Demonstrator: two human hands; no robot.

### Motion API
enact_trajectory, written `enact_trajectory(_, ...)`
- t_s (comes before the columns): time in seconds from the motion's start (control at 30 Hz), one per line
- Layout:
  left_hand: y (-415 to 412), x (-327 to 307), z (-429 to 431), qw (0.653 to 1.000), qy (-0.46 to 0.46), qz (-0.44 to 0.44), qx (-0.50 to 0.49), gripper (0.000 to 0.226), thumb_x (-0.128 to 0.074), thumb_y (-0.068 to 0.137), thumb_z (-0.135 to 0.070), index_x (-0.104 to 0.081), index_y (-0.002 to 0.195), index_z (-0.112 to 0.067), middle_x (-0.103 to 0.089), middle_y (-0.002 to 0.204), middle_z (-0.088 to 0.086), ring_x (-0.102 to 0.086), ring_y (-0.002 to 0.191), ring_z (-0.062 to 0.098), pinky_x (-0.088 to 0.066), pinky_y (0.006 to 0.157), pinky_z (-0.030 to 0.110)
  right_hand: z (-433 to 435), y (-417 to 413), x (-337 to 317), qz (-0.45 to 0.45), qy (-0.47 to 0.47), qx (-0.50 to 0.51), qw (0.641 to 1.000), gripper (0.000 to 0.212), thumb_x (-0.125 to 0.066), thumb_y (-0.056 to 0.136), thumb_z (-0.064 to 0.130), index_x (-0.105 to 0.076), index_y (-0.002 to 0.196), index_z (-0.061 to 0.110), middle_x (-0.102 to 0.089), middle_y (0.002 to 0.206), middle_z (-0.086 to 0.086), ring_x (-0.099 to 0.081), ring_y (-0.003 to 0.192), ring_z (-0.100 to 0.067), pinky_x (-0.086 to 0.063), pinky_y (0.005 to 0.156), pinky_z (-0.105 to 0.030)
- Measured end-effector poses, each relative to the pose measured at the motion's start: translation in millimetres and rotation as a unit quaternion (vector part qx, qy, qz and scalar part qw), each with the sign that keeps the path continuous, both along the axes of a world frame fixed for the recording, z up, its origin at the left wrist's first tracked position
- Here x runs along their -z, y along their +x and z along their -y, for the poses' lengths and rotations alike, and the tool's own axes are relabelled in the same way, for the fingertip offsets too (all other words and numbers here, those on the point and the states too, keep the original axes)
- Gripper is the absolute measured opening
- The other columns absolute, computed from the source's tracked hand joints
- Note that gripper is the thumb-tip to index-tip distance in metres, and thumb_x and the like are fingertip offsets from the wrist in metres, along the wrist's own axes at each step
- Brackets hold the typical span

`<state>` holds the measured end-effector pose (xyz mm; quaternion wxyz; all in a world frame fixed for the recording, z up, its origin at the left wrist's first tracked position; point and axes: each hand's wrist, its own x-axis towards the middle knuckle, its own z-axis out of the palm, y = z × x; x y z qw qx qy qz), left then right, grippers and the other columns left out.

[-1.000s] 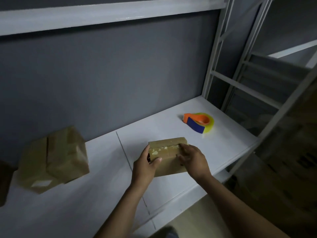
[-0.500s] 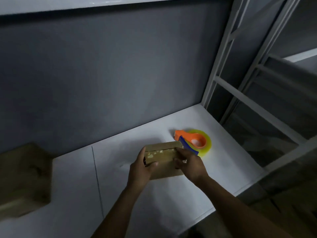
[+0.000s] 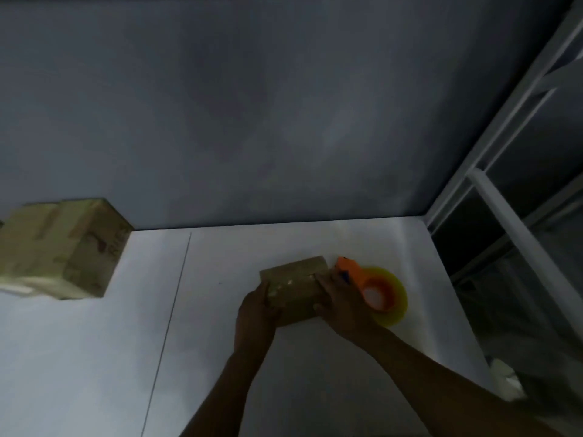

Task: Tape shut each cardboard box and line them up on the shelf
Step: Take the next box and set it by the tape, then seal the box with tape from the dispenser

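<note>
White shelf (image 3: 94, 357), box (image 3: 296, 285) between left hand (image 3: 255, 313) and right hand (image 3: 344, 307) (dispenser (image 3: 375, 291) alongside)

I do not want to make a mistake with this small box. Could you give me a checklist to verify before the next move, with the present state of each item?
1. Small cardboard box lies flat on the white shelf: ok.
2. Box held steady: left hand grips its left end and right hand its right end: ok.
3. Tape dispenser within reach: it lies just right of the box, beside the right hand: ok.
4. A hand free to take the dispenser: not ok, both hold the box.
5. Top seam already taped: cannot tell, the picture is dark and blurred.
6. Room next to the larger cardboard box at the wall: ok, bare shelf lies between.
</note>
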<state>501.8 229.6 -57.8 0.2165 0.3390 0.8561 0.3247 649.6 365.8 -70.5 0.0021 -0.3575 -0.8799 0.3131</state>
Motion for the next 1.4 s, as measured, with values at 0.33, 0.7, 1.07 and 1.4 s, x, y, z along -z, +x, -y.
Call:
enact_trajectory(0.33, -16, 14, -5, 0.974, -0.069, -0.186, 0.111, 0.073, -0.071, 0.081, -0.029, -0.036, 0.145, -0.018, -0.033, 0.149, 0.011, -0.042, 0.128, 0.031, -0.049, 0.090, 0.041, -17, 22, 8, -0.070, 0.117, 0.084, 0.987, 0.043, -0.067, 0.084, 0.020, -0.058, 0.125, 0.011, -0.060, 0.120, -0.012, -0.058, 0.110, -0.030, -0.045, 0.090, -0.033)
enact_trajectory(0.7, -27, 17, -9, 0.963, -0.100, -0.187, 0.167, 0.057, -0.049, 0.096, -0.035, -0.030, 0.147, -0.021, -0.016, 0.158, 0.006, -0.042, 0.126, 0.031, -0.047, 0.095, 0.042, -22, 62, 26, 0.212, 0.108, 0.118, 0.964, 0.046, -0.051, 0.089, 0.045, -0.049, 0.130, 0.024, -0.056, 0.128, 0.001, -0.047, 0.123, -0.024, -0.019, 0.113, -0.041)
enact_trajectory(1.07, -38, 6, -22, 0.954, -0.081, -0.225, 0.182, 0.056, -0.061, 0.088, -0.037, -0.049, 0.138, -0.013, -0.045, 0.143, 0.011, -0.055, 0.113, 0.032, -0.044, 0.096, 0.043, -46, 57, -68, -0.228, -0.176, 0.363, 0.886, 0.008, -0.059, 0.090, 0.012, -0.066, 0.088, 0.013, -0.066, 0.087, -0.004, -0.060, 0.081, -0.016, -0.048, 0.069, -0.028)
enact_trajectory(1.4, -23, -90, -54, 0.979, 0.150, 0.139, 0.016, 0.058, -0.036, 0.085, -0.058, -0.058, 0.124, -0.021, -0.064, 0.121, 0.003, -0.059, 0.106, 0.008, -0.042, 0.093, 0.028, -49, 33, -125, -0.387, -0.190, 0.371, 0.822, 0.025, -0.054, 0.092, 0.013, -0.062, 0.068, 0.007, -0.064, 0.077, -0.025, -0.062, 0.073, -0.037, -0.052, 0.073, -0.042)
